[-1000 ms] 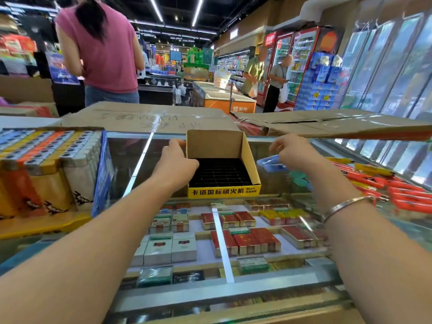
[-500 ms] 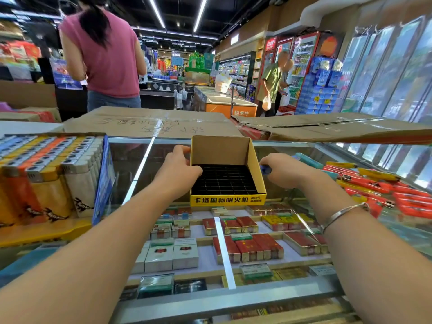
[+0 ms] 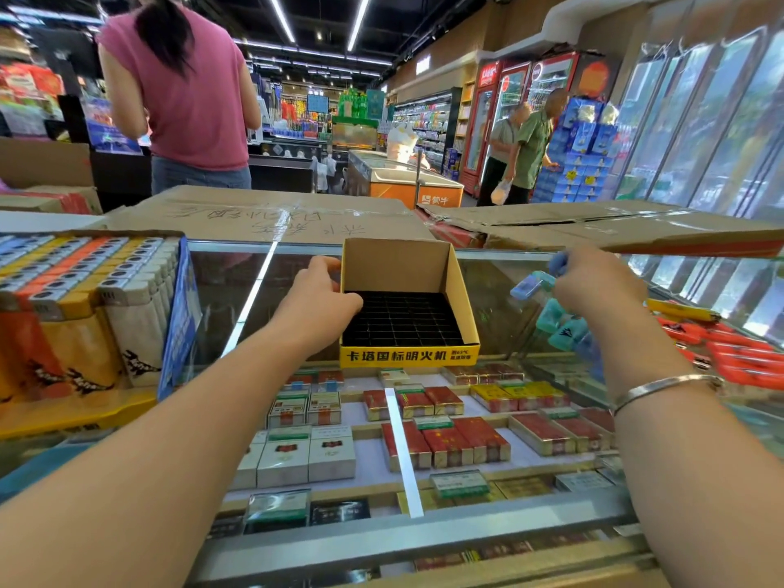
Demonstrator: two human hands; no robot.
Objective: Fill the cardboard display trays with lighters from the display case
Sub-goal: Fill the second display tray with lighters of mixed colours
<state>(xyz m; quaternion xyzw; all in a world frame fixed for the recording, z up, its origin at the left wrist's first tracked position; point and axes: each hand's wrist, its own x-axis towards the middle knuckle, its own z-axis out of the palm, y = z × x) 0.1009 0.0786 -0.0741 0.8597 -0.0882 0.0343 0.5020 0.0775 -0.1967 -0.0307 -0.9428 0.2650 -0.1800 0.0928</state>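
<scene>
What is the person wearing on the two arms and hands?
Both forearms are bare, with no sleeves in view. The left hand has no glove or ring visible. The right hand is also ungloved; a thin silver bangle circles its wrist.

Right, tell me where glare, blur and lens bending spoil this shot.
Head view: ceiling strip lights streak white across the glass counter, washing out the packs beneath; the lighters in the right hand are motion-blurred; the wide lens bows the cardboard sheets and fridge doors at the edges; the empty tray by the left hand is sharp.
</scene>
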